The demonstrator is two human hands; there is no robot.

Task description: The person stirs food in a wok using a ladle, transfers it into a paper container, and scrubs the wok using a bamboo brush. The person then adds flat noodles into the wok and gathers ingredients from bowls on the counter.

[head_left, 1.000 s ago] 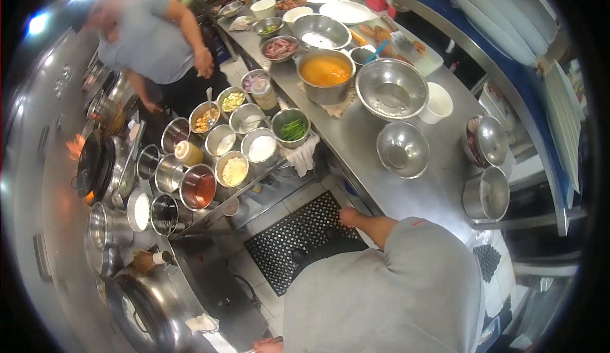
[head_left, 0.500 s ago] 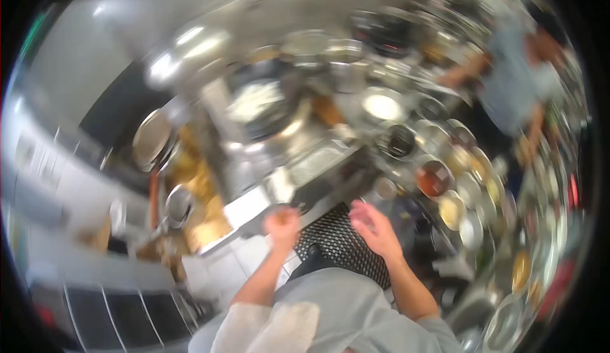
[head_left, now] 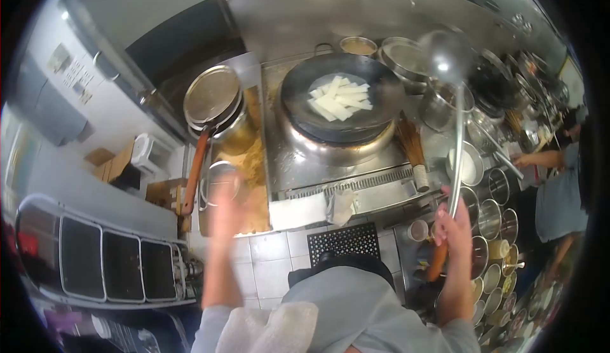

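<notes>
My right hand (head_left: 453, 229) is wrapped round the handle of a steel ladle (head_left: 459, 130), whose bowl is raised at the upper right. My left hand (head_left: 227, 197) is blurred by motion over a small steel strainer or pot at the left counter, and its fingers cannot be made out. Between the hands and farther back, a black wok (head_left: 298, 92) rests on the stove ring. Pale flat strips (head_left: 340, 99) lie heaped in it. A cloth (head_left: 343, 205) hangs on the stove's front edge.
A round sieve (head_left: 213, 95) with a wooden handle sits over a pot at the left. A bamboo brush (head_left: 412, 146) lies right of the wok. Steel containers stand at the right, near another person (head_left: 562, 194). A black mat (head_left: 343, 242) is on the floor.
The view has swung from the prep counter to the stove and wok. My right hand, empty half a second ago, now holds the ladle. My left hand has moved left and forward.
</notes>
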